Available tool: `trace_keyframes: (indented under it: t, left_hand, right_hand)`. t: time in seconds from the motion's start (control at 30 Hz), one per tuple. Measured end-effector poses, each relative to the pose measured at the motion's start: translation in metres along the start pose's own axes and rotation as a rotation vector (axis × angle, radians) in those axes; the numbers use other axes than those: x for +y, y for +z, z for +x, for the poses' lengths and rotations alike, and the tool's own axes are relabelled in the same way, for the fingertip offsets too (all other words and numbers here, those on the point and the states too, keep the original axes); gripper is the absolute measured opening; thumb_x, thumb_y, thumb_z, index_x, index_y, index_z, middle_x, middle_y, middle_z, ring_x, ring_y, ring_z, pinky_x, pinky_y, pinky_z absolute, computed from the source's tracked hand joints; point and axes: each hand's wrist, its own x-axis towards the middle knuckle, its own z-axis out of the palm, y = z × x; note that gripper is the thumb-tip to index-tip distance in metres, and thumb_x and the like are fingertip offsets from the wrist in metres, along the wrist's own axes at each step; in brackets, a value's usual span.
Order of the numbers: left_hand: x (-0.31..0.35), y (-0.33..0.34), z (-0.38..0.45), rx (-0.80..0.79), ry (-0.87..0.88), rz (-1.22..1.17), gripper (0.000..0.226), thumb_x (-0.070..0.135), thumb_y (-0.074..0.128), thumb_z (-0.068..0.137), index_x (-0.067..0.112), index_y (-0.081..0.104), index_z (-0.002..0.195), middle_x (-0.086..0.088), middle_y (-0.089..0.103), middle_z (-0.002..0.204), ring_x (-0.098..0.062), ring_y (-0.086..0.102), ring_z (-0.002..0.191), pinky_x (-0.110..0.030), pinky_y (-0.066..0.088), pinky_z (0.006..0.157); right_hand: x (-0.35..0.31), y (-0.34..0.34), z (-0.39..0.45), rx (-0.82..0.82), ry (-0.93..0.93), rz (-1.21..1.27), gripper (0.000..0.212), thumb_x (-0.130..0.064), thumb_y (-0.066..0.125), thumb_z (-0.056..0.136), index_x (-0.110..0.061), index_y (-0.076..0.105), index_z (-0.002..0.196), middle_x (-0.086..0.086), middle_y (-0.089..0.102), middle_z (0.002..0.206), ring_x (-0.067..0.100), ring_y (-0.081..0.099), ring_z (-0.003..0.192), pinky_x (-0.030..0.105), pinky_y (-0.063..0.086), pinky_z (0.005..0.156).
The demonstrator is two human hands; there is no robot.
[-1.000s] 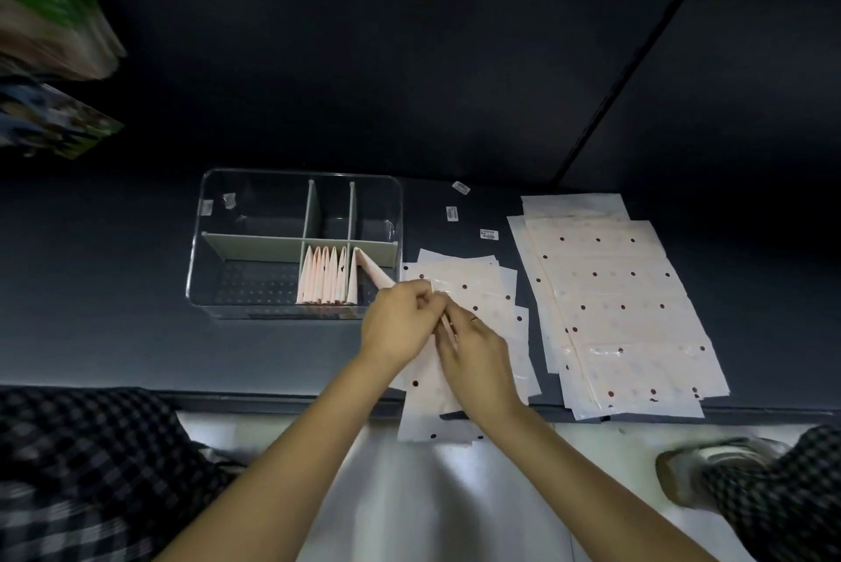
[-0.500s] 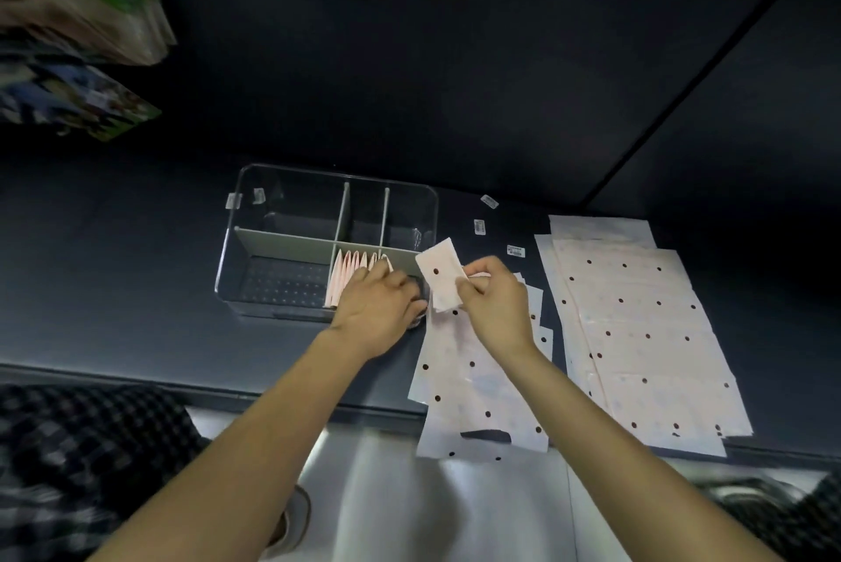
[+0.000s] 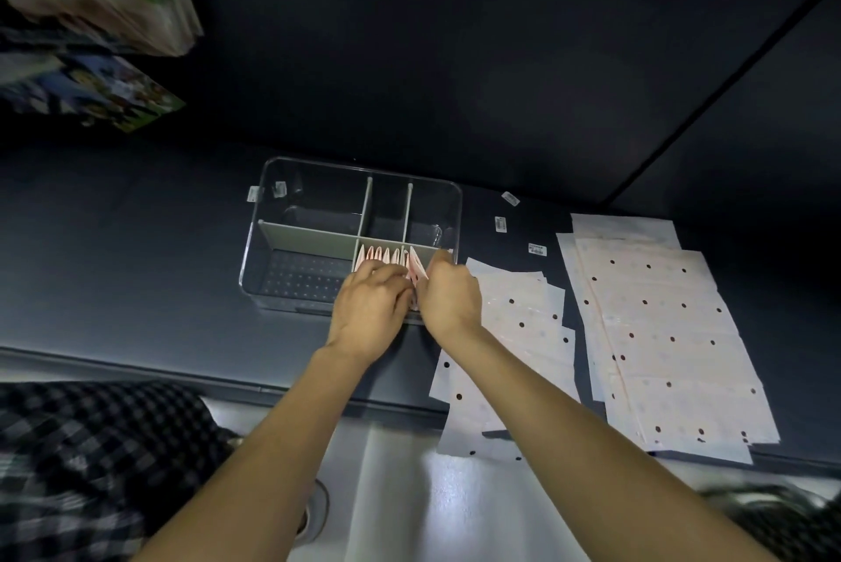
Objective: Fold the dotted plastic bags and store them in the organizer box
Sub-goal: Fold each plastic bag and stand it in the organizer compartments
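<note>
clear rectangular plastic organizer box (image 3: 291, 179) with grey dividers: right hand (image 3: 448, 297) pinched a folded pale-pink dotted plastic bag (image 3: 416, 268) into its near-right compartment, left hand (image 3: 371, 311) curled against upright folded bags (image 3: 380, 255).

left hand (image 3: 371, 309) and right hand (image 3: 448, 297) side by side — fingers curled.

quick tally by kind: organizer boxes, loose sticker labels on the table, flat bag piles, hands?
organizer box: 1
loose sticker labels: 3
flat bag piles: 2, near pile, far pile
hands: 2, left hand, right hand
Total: 8
</note>
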Motion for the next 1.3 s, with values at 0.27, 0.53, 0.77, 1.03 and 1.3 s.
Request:
trace_keyframes:
  t: [0.27,0.53,0.77,1.03,1.3]
  left_hand:
    - [0.003,0.001,0.001,-0.014,0.005,-0.063,0.029,0.005,0.054,0.090,0.011,0.066,0.116,-0.004,0.066,0.118,-0.027,0.054,0.112,-0.039,0.044,0.095]
    - [-0.001,0.007,-0.002,-0.100,0.016,0.132,0.028,0.018,0.049,0.095,0.017,0.066,0.118,0.004,0.055,0.136,-0.026,0.043,0.123,-0.039,0.035,0.098]
    - [0.022,0.006,-0.016,0.007,0.122,0.065,0.023,0.004,0.061,0.087,0.007,0.069,0.109,-0.008,0.063,0.123,-0.033,0.054,0.114,-0.044,0.045,0.092]
    - [0.063,0.043,-0.096,-0.307,0.514,-0.012,0.045,0.030,0.084,0.067,0.015,0.071,0.107,-0.004,0.067,0.117,-0.023,0.065,0.105,-0.036,0.056,0.083]
    - [0.062,0.045,-0.102,-0.395,0.466,0.117,0.088,0.003,0.090,0.035,0.016,0.066,0.119,0.002,0.067,0.117,-0.012,0.066,0.104,-0.024,0.053,0.084]
  right_hand:
    - [0.004,0.003,-0.004,-0.157,-0.059,0.126,0.025,-0.004,0.041,0.089,0.000,0.065,0.093,0.022,0.066,0.099,0.039,0.059,0.095,0.034,0.043,0.074]
    - [0.075,-0.021,-0.037,0.019,-0.137,0.383,0.017,-0.012,0.057,0.091,-0.011,0.071,0.099,0.001,0.071,0.101,0.015,0.064,0.091,0.020,0.048,0.084]
    - [0.202,-0.008,-0.117,-0.196,-0.261,0.057,0.047,-0.031,0.065,0.087,-0.021,0.052,0.132,-0.009,0.045,0.141,0.009,0.043,0.129,0.019,0.034,0.105]
    - [0.237,0.010,-0.136,-0.094,-0.366,0.054,0.020,-0.023,0.073,0.080,-0.012,0.066,0.096,-0.002,0.052,0.136,0.013,0.049,0.126,0.021,0.041,0.098]
    - [0.237,-0.003,-0.115,-0.232,-0.152,0.376,0.012,-0.017,0.061,0.090,-0.009,0.068,0.097,-0.003,0.062,0.122,0.010,0.060,0.108,0.021,0.044,0.098]
